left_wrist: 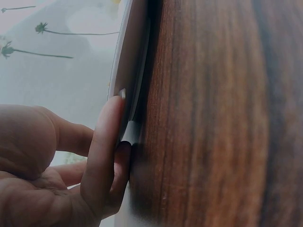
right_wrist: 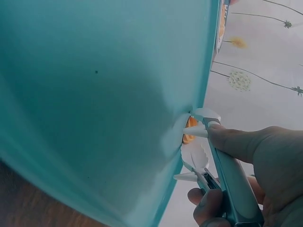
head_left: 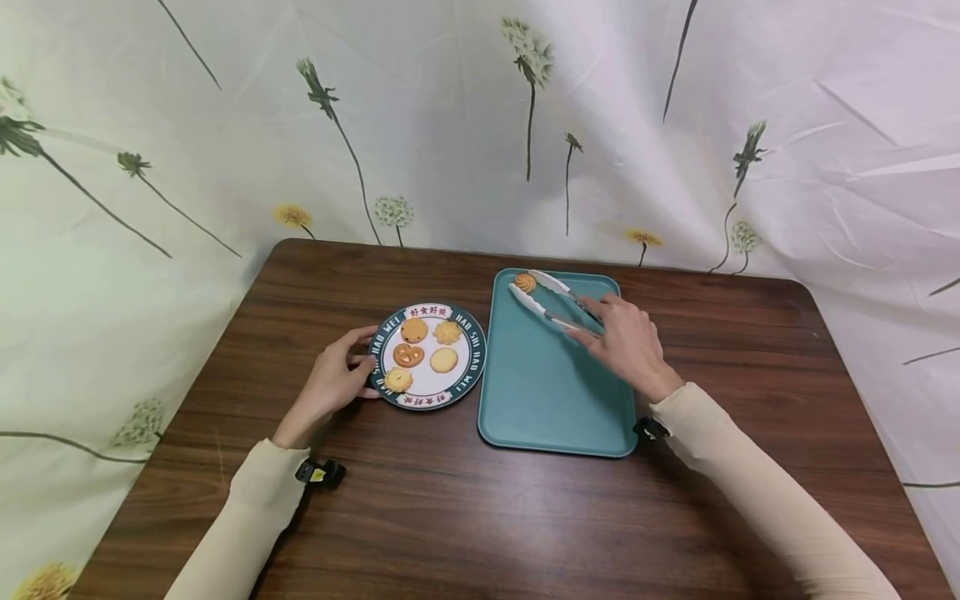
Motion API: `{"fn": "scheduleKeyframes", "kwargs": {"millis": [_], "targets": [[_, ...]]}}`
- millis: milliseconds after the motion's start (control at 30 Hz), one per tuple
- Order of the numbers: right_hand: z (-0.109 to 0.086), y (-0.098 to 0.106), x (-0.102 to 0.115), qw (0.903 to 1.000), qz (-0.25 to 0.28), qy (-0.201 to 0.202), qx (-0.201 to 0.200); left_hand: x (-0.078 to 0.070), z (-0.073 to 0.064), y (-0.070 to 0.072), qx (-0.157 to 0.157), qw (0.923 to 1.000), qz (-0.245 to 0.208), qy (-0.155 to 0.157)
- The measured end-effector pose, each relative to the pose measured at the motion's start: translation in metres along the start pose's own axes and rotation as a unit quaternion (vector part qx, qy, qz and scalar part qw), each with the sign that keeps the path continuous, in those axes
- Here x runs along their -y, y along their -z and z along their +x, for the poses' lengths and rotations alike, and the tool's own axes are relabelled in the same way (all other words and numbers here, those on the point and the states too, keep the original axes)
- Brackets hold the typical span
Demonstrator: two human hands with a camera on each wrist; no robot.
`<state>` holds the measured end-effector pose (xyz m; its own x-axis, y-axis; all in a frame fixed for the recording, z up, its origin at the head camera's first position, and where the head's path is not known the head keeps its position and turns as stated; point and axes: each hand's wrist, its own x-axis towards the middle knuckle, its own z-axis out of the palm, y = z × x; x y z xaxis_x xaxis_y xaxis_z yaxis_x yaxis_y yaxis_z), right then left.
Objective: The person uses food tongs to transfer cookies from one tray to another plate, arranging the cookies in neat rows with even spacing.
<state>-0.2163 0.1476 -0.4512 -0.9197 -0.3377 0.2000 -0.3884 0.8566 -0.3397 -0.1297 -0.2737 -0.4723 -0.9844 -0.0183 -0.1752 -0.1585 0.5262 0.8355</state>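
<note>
At the left rim of a round plate (head_left: 455, 385) with a dark green lettered border, my left hand (head_left: 336, 379) holds the edge with thumb and fingers. In the left wrist view a finger (left_wrist: 105, 123) presses the plate's side (left_wrist: 129, 56). Several cookies lie on the plate, among them a pretzel (head_left: 408, 355). My right hand (head_left: 628, 340) grips metal tongs (head_left: 551, 317) with white tips above the teal tray (head_left: 558, 400). The tong tips stand apart, one on each side of a swirl cookie (head_left: 525, 282) in the tray's far left corner.
A dark wooden table (head_left: 420, 508) carries both the plate and the tray, which stand side by side. Behind it hangs a pale cloth (head_left: 450, 117) printed with dandelions. Each wrist wears a small black camera, the left one (head_left: 321, 473) close above the table.
</note>
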Motion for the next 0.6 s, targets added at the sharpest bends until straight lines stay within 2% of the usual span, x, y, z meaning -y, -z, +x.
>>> {"fn": "scheduleKeyframes", "kwargs": {"millis": [600], "targets": [[-0.0023,-0.0013,-0.0015,1.0,0.002,0.004,-0.008,0.0005,-0.0004,0.0,0.0,1.0,-0.007,-0.004]]}}
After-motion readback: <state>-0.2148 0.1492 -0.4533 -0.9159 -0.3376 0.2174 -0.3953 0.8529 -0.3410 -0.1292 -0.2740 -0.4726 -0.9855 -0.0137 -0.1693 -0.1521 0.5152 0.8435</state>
